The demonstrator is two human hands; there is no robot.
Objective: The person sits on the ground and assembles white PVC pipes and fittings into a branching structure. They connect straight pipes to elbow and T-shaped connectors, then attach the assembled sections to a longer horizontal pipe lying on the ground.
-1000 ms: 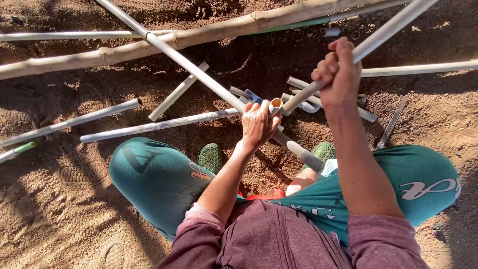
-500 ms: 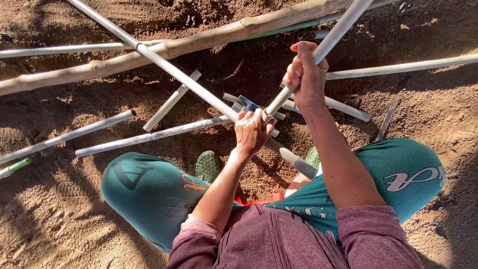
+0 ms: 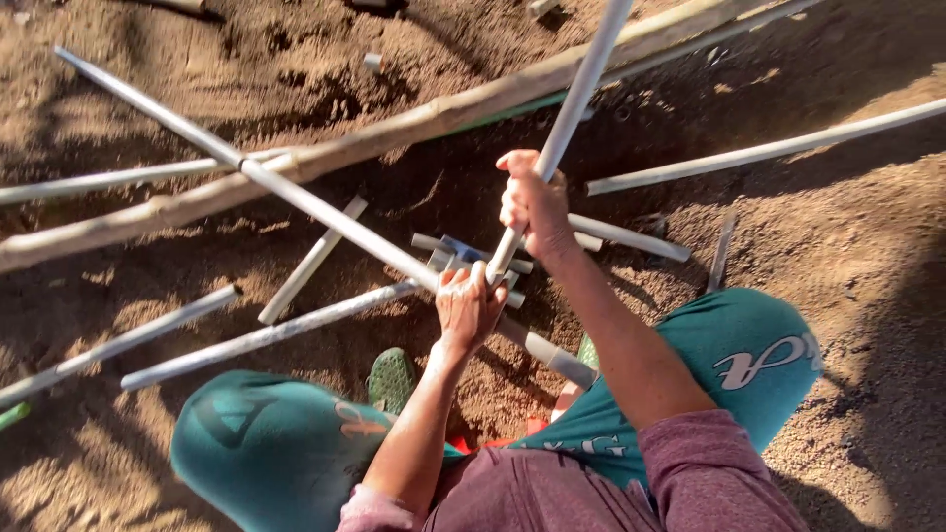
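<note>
I squat over bare soil. My left hand (image 3: 467,303) grips a long grey plastic pipe (image 3: 296,197) that runs from the upper left down to a fitting near my knees. My right hand (image 3: 532,202) is closed around a second grey pipe (image 3: 579,84) that rises steeply to the top of the view. This second pipe's lower end meets the first pipe right by my left hand. Both hands are close together above my green shoes (image 3: 392,379).
Several more grey pipes (image 3: 256,338) lie scattered on the soil, short ones under my hands. A long wooden pole (image 3: 325,158) crosses the ground from the left to the upper right. My knees in teal trousers (image 3: 266,443) fill the bottom.
My right hand has slid down the upright pipe and come closer to my left hand. The view has shifted a little; my left hand stays on the long pipe.
</note>
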